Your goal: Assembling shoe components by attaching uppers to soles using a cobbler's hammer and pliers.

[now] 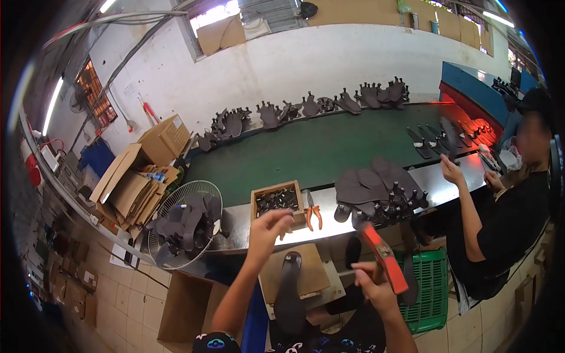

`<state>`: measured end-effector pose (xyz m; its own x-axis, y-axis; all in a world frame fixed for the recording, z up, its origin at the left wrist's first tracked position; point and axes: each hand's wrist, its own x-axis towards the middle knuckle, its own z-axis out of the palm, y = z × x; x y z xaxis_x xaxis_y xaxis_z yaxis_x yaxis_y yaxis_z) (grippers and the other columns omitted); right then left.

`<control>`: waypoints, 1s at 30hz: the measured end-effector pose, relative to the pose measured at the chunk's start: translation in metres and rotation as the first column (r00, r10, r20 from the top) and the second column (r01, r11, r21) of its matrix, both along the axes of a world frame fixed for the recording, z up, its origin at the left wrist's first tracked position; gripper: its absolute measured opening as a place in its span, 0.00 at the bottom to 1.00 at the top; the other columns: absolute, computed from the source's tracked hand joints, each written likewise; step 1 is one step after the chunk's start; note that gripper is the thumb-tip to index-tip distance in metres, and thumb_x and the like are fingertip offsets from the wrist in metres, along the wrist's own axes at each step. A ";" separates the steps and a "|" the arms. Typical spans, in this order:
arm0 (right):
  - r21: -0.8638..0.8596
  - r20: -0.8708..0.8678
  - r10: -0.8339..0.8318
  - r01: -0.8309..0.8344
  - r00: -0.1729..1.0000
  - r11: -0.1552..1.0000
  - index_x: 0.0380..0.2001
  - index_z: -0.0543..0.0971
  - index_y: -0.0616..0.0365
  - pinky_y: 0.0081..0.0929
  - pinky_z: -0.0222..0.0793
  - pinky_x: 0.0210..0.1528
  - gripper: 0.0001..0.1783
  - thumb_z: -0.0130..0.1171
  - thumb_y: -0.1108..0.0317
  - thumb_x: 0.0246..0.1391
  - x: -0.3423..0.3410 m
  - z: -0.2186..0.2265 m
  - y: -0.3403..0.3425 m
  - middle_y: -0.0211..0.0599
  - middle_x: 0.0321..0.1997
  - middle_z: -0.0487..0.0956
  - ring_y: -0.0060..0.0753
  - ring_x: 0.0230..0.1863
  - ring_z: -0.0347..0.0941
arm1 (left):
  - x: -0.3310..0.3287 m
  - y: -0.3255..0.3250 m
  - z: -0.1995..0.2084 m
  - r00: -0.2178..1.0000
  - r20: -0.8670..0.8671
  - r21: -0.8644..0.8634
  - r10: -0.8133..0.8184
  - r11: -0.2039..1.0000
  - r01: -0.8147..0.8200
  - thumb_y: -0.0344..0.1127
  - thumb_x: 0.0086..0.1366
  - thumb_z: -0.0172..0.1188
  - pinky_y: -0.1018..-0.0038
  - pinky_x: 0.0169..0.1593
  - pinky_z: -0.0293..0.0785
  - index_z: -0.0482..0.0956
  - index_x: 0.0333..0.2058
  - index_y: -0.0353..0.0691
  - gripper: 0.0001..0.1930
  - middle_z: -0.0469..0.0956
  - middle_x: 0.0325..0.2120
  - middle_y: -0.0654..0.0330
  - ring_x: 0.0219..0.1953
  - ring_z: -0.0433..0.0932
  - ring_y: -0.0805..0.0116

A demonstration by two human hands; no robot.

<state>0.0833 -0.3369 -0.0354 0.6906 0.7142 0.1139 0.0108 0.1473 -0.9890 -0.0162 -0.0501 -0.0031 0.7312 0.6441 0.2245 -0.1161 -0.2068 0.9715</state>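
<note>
My left hand [268, 233] is raised beside a wooden box [254, 206] of small dark pieces [278, 200]. Its fingers are curled toward the thumb; whatever they pinch, if anything, is too small to make out. In my right hand [378, 289] is a hammer [388, 262] with a red handle, tilted so its dark, blurred end points up and to the left. Between my hands, a dark shoe sole [289, 294] rests partly on a square wooden block [318, 276], its near end toward my lap.
Orange-handled pliers [314, 216] lie right of the box. Dark soles pile [376, 185] on the metal bench edge, with more in a wire basket [219, 203]. A green belt [294, 144] runs behind. A green crate [432, 288] and a co-worker [506, 223] are at right.
</note>
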 end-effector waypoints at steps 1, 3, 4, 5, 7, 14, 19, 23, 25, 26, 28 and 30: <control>0.033 0.014 0.046 -0.046 0.999 0.998 0.49 0.80 0.58 0.12 0.58 0.18 0.14 0.60 0.66 0.63 -0.004 0.011 0.014 0.30 0.28 0.78 0.11 0.17 0.63 | -0.016 -0.019 0.005 1.000 0.007 0.128 0.021 0.992 -0.022 0.29 0.64 0.65 0.81 0.32 0.74 0.84 0.41 0.34 0.08 0.83 0.33 0.62 0.30 0.79 0.77; 0.067 0.046 0.132 -0.135 0.990 0.989 0.50 0.79 0.58 0.12 0.59 0.18 0.16 0.63 0.65 0.61 -0.012 0.027 0.037 0.31 0.32 0.80 0.11 0.19 0.65 | -0.041 -0.055 0.023 0.998 0.026 0.399 0.049 0.915 -0.055 0.28 0.58 0.70 0.79 0.32 0.75 0.85 0.37 0.35 0.08 0.82 0.31 0.60 0.29 0.80 0.73; 0.102 0.104 0.172 -0.183 0.980 0.978 0.50 0.78 0.58 0.12 0.60 0.19 0.17 0.64 0.64 0.60 -0.016 0.030 0.046 0.32 0.33 0.81 0.12 0.20 0.67 | -0.052 -0.072 0.036 0.998 0.036 0.538 0.054 0.840 -0.065 0.28 0.55 0.72 0.77 0.32 0.76 0.85 0.35 0.35 0.09 0.82 0.30 0.59 0.29 0.80 0.71; 0.078 0.094 0.187 -0.195 0.978 0.978 0.50 0.78 0.58 0.12 0.60 0.19 0.17 0.64 0.64 0.60 -0.020 0.037 0.052 0.32 0.33 0.81 0.12 0.20 0.67 | -0.060 -0.082 0.041 0.995 0.075 0.676 0.071 0.730 -0.103 0.30 0.52 0.74 0.74 0.32 0.77 0.84 0.35 0.35 0.12 0.81 0.30 0.56 0.29 0.81 0.66; 0.107 -0.022 0.310 -0.306 0.951 0.946 0.45 0.80 0.61 0.12 0.62 0.19 0.15 0.67 0.66 0.57 -0.030 0.051 0.061 0.35 0.36 0.82 0.14 0.21 0.70 | -0.075 -0.095 0.043 0.995 0.092 0.690 0.047 0.717 -0.098 0.31 0.50 0.75 0.73 0.31 0.77 0.82 0.34 0.36 0.14 0.80 0.29 0.57 0.28 0.80 0.65; 0.091 -0.203 0.402 -0.392 0.893 0.916 0.34 0.80 0.67 0.13 0.62 0.18 0.08 0.67 0.75 0.53 -0.039 0.043 0.074 0.44 0.40 0.82 0.15 0.17 0.68 | -0.099 -0.070 0.023 0.991 0.000 0.663 0.131 0.743 -0.098 0.36 0.48 0.77 0.71 0.32 0.77 0.80 0.36 0.34 0.20 0.78 0.32 0.56 0.31 0.80 0.62; -0.008 -0.060 0.337 -0.338 0.939 0.941 0.34 0.80 0.69 0.13 0.60 0.20 0.08 0.65 0.73 0.56 -0.024 0.019 0.117 0.42 0.42 0.83 0.13 0.20 0.68 | -0.080 -0.016 -0.066 0.961 -0.097 0.517 0.259 0.838 -0.174 0.40 0.56 0.72 0.61 0.61 0.68 0.80 0.45 0.37 0.21 0.81 0.45 0.52 0.49 0.79 0.48; -0.130 0.157 0.298 -0.280 0.941 0.951 0.36 0.84 0.66 0.20 0.67 0.33 0.10 0.68 0.68 0.55 -0.005 -0.016 0.145 0.28 0.25 0.81 0.13 0.29 0.70 | -0.066 -0.005 -0.090 0.984 -0.176 0.477 0.037 0.877 0.052 0.35 0.58 0.70 0.64 0.58 0.72 0.82 0.44 0.36 0.17 0.84 0.38 0.51 0.45 0.82 0.52; -0.170 0.181 0.309 -0.280 0.934 0.945 0.37 0.83 0.65 0.21 0.68 0.33 0.11 0.68 0.68 0.55 0.000 -0.038 0.154 0.29 0.26 0.82 0.13 0.29 0.70 | -0.063 -0.015 -0.098 0.991 -0.109 0.371 0.072 0.928 -0.026 0.34 0.58 0.70 0.66 0.54 0.75 0.83 0.43 0.35 0.15 0.85 0.37 0.51 0.42 0.83 0.54; -0.209 0.195 0.319 -0.278 0.928 0.938 0.38 0.83 0.65 0.22 0.69 0.33 0.12 0.68 0.67 0.55 0.003 -0.047 0.156 0.30 0.27 0.82 0.13 0.29 0.70 | -0.063 -0.018 -0.102 0.992 -0.056 0.254 0.111 0.963 -0.093 0.32 0.57 0.70 0.68 0.49 0.77 0.84 0.41 0.35 0.13 0.85 0.36 0.51 0.39 0.84 0.57; -0.212 0.191 0.324 -0.284 0.927 0.935 0.39 0.83 0.64 0.24 0.70 0.34 0.13 0.68 0.66 0.55 -0.005 -0.046 0.160 0.31 0.26 0.82 0.14 0.30 0.70 | -0.069 -0.025 -0.104 0.987 -0.019 0.270 0.159 0.951 -0.148 0.31 0.56 0.71 0.72 0.42 0.78 0.85 0.39 0.34 0.12 0.85 0.35 0.52 0.36 0.84 0.62; -0.239 0.217 0.322 -0.270 0.921 0.933 0.39 0.82 0.63 0.26 0.70 0.34 0.12 0.68 0.68 0.54 -0.009 -0.046 0.163 0.34 0.26 0.82 0.14 0.31 0.70 | -0.074 -0.031 -0.104 0.972 -0.042 0.262 0.230 0.942 -0.211 0.32 0.54 0.72 0.72 0.39 0.77 0.86 0.39 0.35 0.13 0.84 0.33 0.53 0.33 0.83 0.64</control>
